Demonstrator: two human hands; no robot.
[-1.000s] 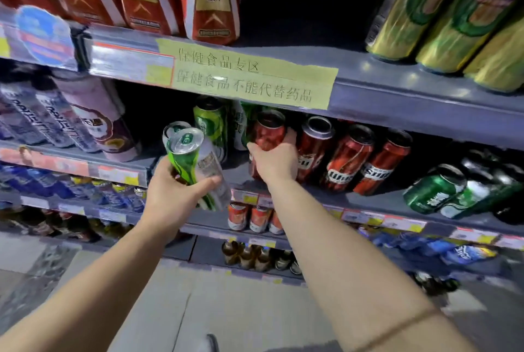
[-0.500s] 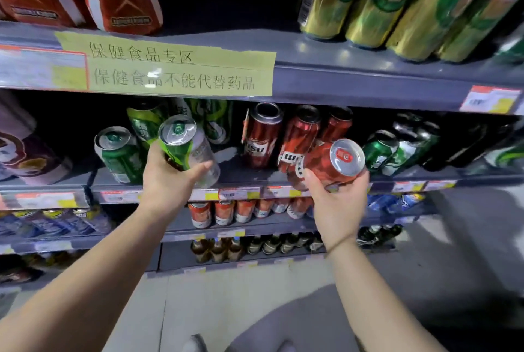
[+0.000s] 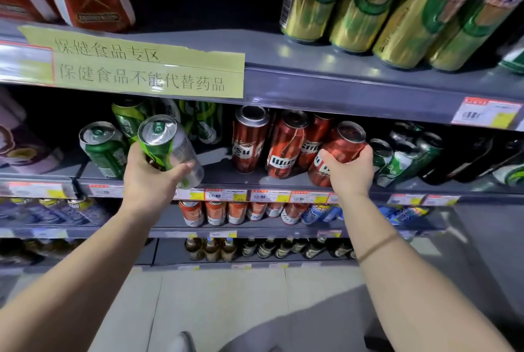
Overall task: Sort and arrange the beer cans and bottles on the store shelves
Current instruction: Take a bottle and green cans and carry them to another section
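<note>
Gripping green can (image 3: 167,150), L hand (image 3: 150,178) fingers wrapped; R hand (image 3: 350,173) fingers clamped on red can (image 3: 340,153) at shelf (image 3: 283,181).

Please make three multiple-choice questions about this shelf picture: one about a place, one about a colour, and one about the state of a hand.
1. Where is the red can that the right hand holds?
A. at the right end of the red row on the middle shelf
B. on the top shelf
C. on the floor

2. What colour is the can in the left hand?
A. blue
B. green and silver
C. black

3. What is the left hand doing?
A. hanging open
B. pressing flat on the shelf
C. holding a can

Answers:
1 A: the right hand holds the red can beside the other red cans.
2 B: the green and silver can shows it.
3 C: the left hand wraps it.
</note>
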